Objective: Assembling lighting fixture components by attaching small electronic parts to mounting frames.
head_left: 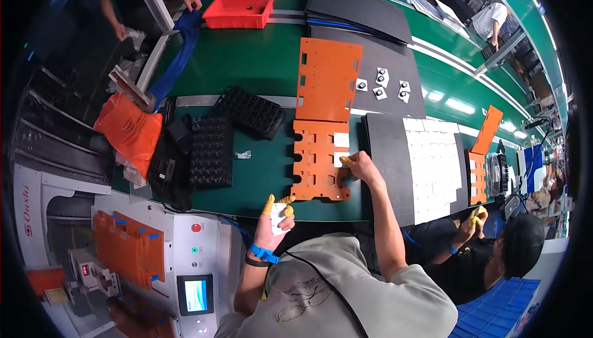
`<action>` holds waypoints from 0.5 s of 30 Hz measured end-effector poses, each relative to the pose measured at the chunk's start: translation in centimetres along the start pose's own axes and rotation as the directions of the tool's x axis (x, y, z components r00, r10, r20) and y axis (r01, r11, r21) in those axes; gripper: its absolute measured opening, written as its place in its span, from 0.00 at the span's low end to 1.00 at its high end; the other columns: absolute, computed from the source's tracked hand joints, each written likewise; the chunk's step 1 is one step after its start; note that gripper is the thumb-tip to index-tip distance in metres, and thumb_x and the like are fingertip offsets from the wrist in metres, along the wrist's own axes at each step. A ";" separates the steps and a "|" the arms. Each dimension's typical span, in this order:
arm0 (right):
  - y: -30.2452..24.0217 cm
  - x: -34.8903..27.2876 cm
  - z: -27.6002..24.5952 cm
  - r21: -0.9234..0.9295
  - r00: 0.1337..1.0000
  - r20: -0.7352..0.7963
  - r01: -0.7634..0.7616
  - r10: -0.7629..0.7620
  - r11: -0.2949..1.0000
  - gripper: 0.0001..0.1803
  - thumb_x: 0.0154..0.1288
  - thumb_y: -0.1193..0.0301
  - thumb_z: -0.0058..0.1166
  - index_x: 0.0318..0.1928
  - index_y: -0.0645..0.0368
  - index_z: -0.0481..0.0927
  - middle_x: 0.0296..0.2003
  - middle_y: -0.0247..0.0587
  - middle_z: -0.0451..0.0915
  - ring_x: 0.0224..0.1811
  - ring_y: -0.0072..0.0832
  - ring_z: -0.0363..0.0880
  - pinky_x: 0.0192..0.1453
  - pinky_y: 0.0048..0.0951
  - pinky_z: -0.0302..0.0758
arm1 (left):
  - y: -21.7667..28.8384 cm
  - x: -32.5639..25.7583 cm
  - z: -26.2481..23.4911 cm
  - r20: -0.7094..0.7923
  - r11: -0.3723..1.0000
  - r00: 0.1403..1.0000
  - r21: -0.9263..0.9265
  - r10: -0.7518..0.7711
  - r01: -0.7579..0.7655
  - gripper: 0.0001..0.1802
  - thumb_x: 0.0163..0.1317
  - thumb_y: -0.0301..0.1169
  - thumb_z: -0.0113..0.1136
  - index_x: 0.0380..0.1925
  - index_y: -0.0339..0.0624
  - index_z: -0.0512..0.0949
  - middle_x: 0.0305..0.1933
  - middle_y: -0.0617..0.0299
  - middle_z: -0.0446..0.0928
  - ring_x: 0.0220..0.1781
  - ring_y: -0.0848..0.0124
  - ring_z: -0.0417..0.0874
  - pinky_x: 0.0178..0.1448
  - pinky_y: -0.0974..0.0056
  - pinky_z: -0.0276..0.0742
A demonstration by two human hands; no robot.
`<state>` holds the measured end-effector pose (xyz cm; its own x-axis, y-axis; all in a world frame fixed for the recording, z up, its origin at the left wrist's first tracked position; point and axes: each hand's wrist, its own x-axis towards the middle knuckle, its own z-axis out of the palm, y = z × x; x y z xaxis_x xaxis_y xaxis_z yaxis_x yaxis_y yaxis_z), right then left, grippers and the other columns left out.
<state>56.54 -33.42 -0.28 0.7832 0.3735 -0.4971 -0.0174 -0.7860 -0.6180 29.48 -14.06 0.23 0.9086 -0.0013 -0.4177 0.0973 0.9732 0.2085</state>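
Fingers of the left hand [264, 233], yellow-tipped, close around a white plate [278, 217] by the front edge of the green table [265, 183]; a pale machine [179, 233] with a small screen [196, 296] stands at the left; the right hand [364, 167] has bunched fingers at a second white plate [339, 156] lying in the orange fixture [325, 165], though whether they grip it I cannot tell; black trays [211, 153] lie leftward, rows of white plates [432, 165] rightward on dark sheeting [386, 159]; beyond sit a red bin [235, 20] and stacked black boards [358, 12]; farther off, a person in white [492, 20].
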 end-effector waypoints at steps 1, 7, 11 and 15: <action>0.1 0.0 -0.1 0.003 1.000 -0.001 -0.005 0.005 1.000 0.17 0.72 0.65 0.55 0.39 0.71 0.85 0.25 0.40 0.81 0.25 0.25 0.80 0.27 0.29 0.79 | 0.2 0.1 -0.1 -0.001 1.000 1.000 0.001 -0.005 0.005 0.32 0.73 0.54 0.47 0.52 0.31 0.76 0.27 0.66 0.68 0.20 0.78 0.60 0.28 0.71 0.55; -1.3 0.0 -0.5 0.136 0.998 0.049 -0.054 0.048 0.989 0.17 0.68 0.67 0.57 0.42 0.74 0.83 0.29 0.45 0.84 0.29 0.32 0.86 0.28 0.35 0.83 | 1.5 -0.8 1.1 0.073 0.986 0.983 0.022 0.166 -0.168 0.29 0.72 0.44 0.46 0.61 0.30 0.70 0.31 0.66 0.66 0.27 0.75 0.63 0.34 0.69 0.59; 0.4 -0.2 -0.9 -0.323 0.969 -0.238 -0.011 -0.070 0.946 0.28 0.64 0.56 0.63 0.24 0.74 0.80 0.17 0.54 0.78 0.18 0.42 0.83 0.21 0.36 0.78 | 2.2 -1.3 -0.3 0.062 0.983 0.981 -0.018 0.182 -0.181 0.29 0.74 0.44 0.47 0.65 0.33 0.69 0.37 0.63 0.74 0.29 0.74 0.68 0.36 0.69 0.64; -10.1 -5.9 -1.8 -0.397 0.935 -0.331 -0.017 -0.126 0.918 0.28 0.62 0.48 0.62 0.32 0.66 0.83 0.32 0.61 0.83 0.40 0.58 0.82 0.42 0.49 0.79 | 2.1 -3.0 -3.0 -0.103 0.929 0.932 0.173 0.348 -0.328 0.31 0.77 0.50 0.40 0.63 0.35 0.71 0.39 0.58 0.81 0.32 0.71 0.80 0.35 0.69 0.73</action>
<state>53.20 -28.51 9.98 0.9403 0.2851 -0.1859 0.2174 -0.9234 -0.3164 25.70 -11.33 -0.70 0.8385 0.3611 -0.4080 -0.1371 0.8646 0.4834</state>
